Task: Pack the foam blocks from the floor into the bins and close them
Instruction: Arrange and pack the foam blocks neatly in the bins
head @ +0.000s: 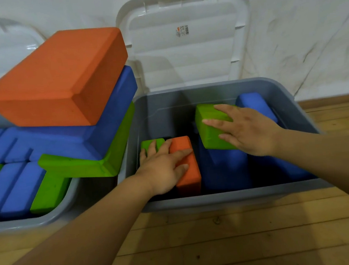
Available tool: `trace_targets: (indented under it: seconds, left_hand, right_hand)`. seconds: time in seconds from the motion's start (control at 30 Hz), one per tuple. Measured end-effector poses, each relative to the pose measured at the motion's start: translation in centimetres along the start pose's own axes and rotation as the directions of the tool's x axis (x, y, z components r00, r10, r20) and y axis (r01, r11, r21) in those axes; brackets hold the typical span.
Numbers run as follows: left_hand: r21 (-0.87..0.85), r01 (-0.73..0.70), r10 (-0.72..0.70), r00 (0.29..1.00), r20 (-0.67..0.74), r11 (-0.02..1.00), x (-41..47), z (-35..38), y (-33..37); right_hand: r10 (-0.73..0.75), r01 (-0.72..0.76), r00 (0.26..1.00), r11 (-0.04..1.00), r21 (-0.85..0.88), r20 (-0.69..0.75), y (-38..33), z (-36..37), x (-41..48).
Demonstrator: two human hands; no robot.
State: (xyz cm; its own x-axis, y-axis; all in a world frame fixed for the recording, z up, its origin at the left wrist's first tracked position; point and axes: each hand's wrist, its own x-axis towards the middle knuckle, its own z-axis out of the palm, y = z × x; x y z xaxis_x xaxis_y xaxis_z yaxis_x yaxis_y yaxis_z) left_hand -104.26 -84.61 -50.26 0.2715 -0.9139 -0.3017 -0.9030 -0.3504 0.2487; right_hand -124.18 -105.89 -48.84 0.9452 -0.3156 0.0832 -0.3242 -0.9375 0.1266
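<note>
Two grey bins stand side by side on the floor. Inside the right bin (227, 197), my left hand (162, 169) lies flat with straight fingers on an upright orange block (191, 173) and a green block (148, 144) behind it. With spread fingers, my right hand (247, 130) presses on a tilted green block (210, 129) that leans on a blue block (223, 170). Another blue block (255, 106) stands at the right wall. The left bin (50, 219) is full of blue and green blocks, with an orange block (59, 77), a blue block (98, 139) and a green block (81, 167) stacked on top.
Both white lids lean open against the white wall: the right lid (187, 46) and the left lid (0, 54). Wooden floor (221, 244) lies in front of the bins. The top stack overhangs the gap between the bins.
</note>
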Motion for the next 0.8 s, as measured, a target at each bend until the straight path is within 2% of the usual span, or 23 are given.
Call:
trace_targets:
  seconds: [0.1,0.2,0.3,0.37,0.47,0.57,0.67,0.8]
  left_hand:
    - [-0.003,-0.006,0.006,1.000,-0.011,1.000,-0.2,0.2,0.1]
    - [-0.012,-0.010,0.010,1.000,-0.023,1.000,-0.3,0.3,0.0]
    - [-0.028,-0.018,0.017,0.999,-0.029,0.999,-0.3,0.2,-0.1]
    - [-0.032,-0.019,0.018,0.999,-0.031,0.999,-0.3,0.2,-0.1]
    - [-0.024,-0.018,0.017,0.999,-0.033,1.000,-0.3,0.2,-0.1]
    - [-0.017,-0.016,0.016,0.999,-0.031,1.000,-0.3,0.3,-0.3]
    - [-0.012,-0.015,0.015,1.000,-0.021,1.000,-0.4,0.3,-0.4]
    - [0.029,-0.013,0.013,1.000,-0.021,0.999,-0.5,-0.3,-0.4]
  right_hand:
    - [0.036,-0.022,0.982,0.997,-0.075,0.186,1.4,1.7,-1.9]
    - [0.013,-0.014,0.982,1.000,0.005,0.186,1.5,2.3,-2.2]
    - [-0.005,0.008,1.000,0.995,0.096,-0.031,0.6,0.8,-0.5]
    - [0.014,0.006,0.975,0.996,0.086,-0.223,0.0,-0.2,0.7]
    - [-0.054,0.069,0.952,0.997,0.039,-0.300,0.1,-1.0,1.4]
    - [-0.123,0.116,0.970,0.992,-0.046,-0.209,0.2,-0.7,1.0]
    - [-0.104,0.101,0.991,0.994,-0.041,-0.079,0.4,-0.1,-0.1]
    - [-0.071,0.071,0.997,0.997,-0.027,-0.004,1.1,-1.3,-0.4]
